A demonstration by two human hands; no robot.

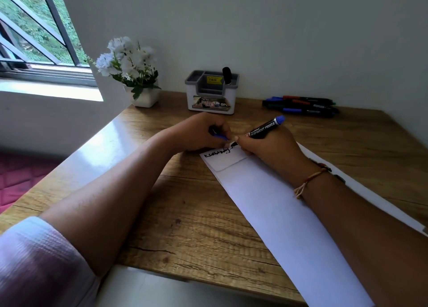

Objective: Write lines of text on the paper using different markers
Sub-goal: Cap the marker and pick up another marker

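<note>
The paper [273, 204], a long white sheet with a folded flap at its far end, lies slantwise on the wooden surface [196, 225], running from the near right edge up toward the middle. One short line of dark writing [216, 153] sits along its far end, on the flap. The tip of the marker [266, 127] meets the sheet right at the end of that line, so the first line looks to be in progress, with nearly all of the sheet bare.

The right hand [268, 149] has its grip clamped on the marker low down near the tip, barrel slanted up and away, blue end highest. This is a normal writing hold that gives fine control. The wrist and forearm rest on the sheet, which also pins it in place.

The left hand [199, 130] rests on the surface just beside the far corner of the sheet. Its grip is curled round a small dark piece with a blue clip, most likely the cap [220, 136], kept ready for closing the marker.

The spare markers [301, 106] lie bunched at the back right, well apart from the sheet but reachable for the next colour. A desk organizer [212, 93] against the wall holds one black pen [227, 75], and a pot of white flowers [144, 97] stands to its left, near the window [34, 28].
</note>
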